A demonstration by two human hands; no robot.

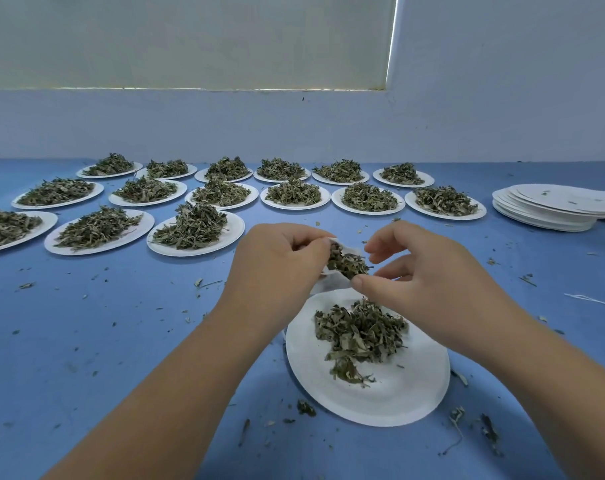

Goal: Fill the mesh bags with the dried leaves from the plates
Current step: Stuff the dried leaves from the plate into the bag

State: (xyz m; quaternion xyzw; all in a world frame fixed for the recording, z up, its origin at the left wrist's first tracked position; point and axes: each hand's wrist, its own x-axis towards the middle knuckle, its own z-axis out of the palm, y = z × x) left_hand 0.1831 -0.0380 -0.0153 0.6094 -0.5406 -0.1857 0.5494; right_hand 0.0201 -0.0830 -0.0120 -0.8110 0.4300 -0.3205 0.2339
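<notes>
My left hand [280,261] grips a small white mesh bag [332,280] by its mouth, above the far rim of the nearest white paper plate [391,393]. Dried green leaves [346,263] show inside the bag's opening. My right hand [422,271] hovers at the bag's right side, its thumb and fingertips curled toward the opening; whether they pinch leaves or the bag's edge is unclear. A loose pile of dried leaves [360,336] lies on the plate under both hands.
Several paper plates heaped with dried leaves [193,226] stand in rows across the blue table [103,341] behind my hands. A stack of bare paper plates [553,207] sits at the far right. Leaf crumbs litter the table, and a white string [592,301] lies at right.
</notes>
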